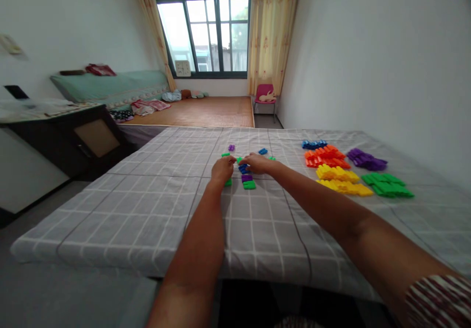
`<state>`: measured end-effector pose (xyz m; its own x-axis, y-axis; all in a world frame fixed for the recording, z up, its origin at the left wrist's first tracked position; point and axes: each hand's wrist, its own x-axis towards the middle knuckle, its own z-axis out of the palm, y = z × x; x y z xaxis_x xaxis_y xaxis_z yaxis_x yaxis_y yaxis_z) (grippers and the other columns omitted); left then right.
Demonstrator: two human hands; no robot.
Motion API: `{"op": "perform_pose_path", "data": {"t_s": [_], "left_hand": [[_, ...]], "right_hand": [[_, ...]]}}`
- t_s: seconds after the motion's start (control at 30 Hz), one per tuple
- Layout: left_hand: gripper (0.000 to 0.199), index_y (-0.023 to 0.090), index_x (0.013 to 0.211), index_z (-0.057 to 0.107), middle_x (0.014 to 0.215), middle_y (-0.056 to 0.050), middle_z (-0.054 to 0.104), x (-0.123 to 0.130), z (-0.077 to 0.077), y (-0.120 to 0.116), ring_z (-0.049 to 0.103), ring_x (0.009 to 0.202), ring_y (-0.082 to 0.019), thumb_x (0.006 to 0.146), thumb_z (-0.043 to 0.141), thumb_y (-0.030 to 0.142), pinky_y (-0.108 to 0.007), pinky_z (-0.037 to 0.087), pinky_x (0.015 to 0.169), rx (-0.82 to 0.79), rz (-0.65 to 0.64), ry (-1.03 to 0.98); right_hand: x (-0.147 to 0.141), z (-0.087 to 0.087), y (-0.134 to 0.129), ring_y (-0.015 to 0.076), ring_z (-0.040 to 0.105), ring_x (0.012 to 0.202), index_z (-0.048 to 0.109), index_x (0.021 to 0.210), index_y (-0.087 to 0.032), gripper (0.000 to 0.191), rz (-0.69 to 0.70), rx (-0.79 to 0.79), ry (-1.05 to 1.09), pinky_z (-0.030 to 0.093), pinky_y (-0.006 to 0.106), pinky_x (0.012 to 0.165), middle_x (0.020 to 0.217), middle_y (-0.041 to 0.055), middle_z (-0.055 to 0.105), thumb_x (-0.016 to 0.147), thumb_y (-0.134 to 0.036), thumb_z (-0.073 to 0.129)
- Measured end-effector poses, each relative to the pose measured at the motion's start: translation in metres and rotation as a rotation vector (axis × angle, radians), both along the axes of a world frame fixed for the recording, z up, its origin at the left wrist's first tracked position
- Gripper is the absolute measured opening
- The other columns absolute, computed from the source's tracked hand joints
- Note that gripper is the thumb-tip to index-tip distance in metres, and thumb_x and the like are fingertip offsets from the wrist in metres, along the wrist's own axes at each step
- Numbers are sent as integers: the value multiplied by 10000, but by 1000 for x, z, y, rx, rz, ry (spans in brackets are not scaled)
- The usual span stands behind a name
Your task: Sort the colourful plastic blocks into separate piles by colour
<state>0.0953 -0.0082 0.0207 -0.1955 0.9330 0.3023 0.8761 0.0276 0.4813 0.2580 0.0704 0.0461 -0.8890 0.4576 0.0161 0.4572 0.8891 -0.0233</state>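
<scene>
My left hand (222,169) rests low over the checked cloth, its fingers pinched together. What lies between them, if anything, is too small to make out. Green plastic pieces (225,155) show beside and beneath it. Facing it, my right hand (257,163) curls its fingers over a small blue plastic piece (243,169). Between the hands sits a light green piece (239,160). Directly below the blue one, a purple piece (247,177) and a green piece (249,185) lie in a column. A loose purple piece (231,148) and another blue piece (262,151) are farther back.
Right of my arm lie sorted piles: dark blue (314,144), orange (327,157), yellow (342,180), purple (367,160) and green (387,185). Beyond the cloth-covered table (147,230) are a bed (221,112) and a pink chair (265,92). A dark cabinet (95,139) stands left.
</scene>
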Motion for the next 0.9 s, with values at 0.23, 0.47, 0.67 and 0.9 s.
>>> {"op": "perform_pose_path", "data": {"t_s": [0.23, 0.47, 0.67, 0.9], "left_hand": [[300, 264, 964, 732, 1023, -46, 739, -4, -7, 8, 674, 951, -223, 834, 488, 148, -295, 496, 844, 56, -3, 82], [312, 274, 968, 724, 1021, -22, 743, 0, -9, 7, 673, 959, -216, 809, 491, 142, -285, 498, 845, 34, -42, 162], [312, 290, 974, 719, 1045, -21, 732, -1, -13, 10, 664, 990, -215, 836, 468, 168, -306, 499, 874, 75, -87, 189], [318, 292, 987, 722, 1039, -31, 723, -4, -13, 6, 664, 971, -228, 835, 466, 181, -321, 509, 839, 55, -73, 194]], "right_hand": [[28, 28, -31, 178, 619, 890, 724, 1075, -278, 296, -71, -69, 226, 432, 220, 730, 923, 8, 718, 797, -192, 671], [139, 36, 5, 157, 653, 888, 718, 1048, -201, 232, -310, -29, 494, 460, 245, 813, 1015, 49, 721, 826, -209, 648], [256, 57, 111, 157, 678, 849, 708, 1044, -171, 285, -876, 64, 602, 486, 223, 728, 979, 58, 745, 797, -305, 663], [266, 43, 182, 158, 675, 745, 766, 904, -169, 266, -1040, 26, 262, 454, 196, 630, 814, 45, 751, 704, -341, 731]]}}
